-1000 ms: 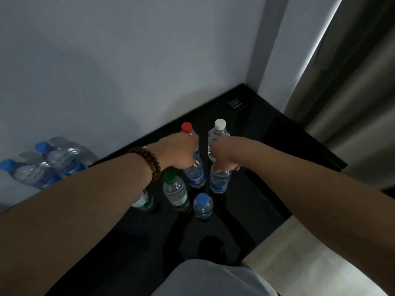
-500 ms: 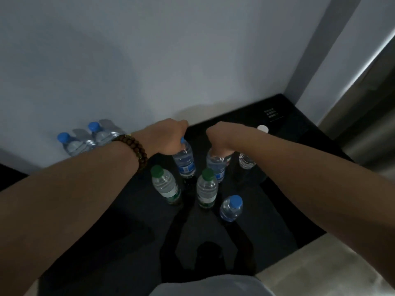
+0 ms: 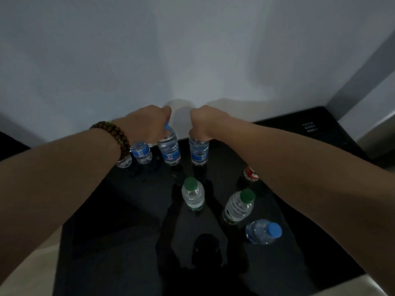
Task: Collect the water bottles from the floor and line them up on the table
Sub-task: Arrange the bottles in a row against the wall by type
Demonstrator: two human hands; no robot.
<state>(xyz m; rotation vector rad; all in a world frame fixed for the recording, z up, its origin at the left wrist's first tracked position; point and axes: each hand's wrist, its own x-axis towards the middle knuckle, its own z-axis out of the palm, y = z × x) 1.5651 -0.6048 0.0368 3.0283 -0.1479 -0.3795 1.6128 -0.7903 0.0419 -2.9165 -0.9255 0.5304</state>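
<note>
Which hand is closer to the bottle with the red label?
Right. The right hand grips a blue-label bottle beyond and left of the red-label bottle; the left hand grips a blue-capped bottle farther left.

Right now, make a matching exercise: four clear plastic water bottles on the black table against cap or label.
1 left-hand clear plastic bottle
2 right-hand clear plastic bottle
3 mid-table clear plastic bottle
4 clear plastic bottle behind right forearm

A green cap
B cap hidden in fist
C blue cap
D red label

Pairs: 1-C, 2-B, 3-A, 4-D
</note>
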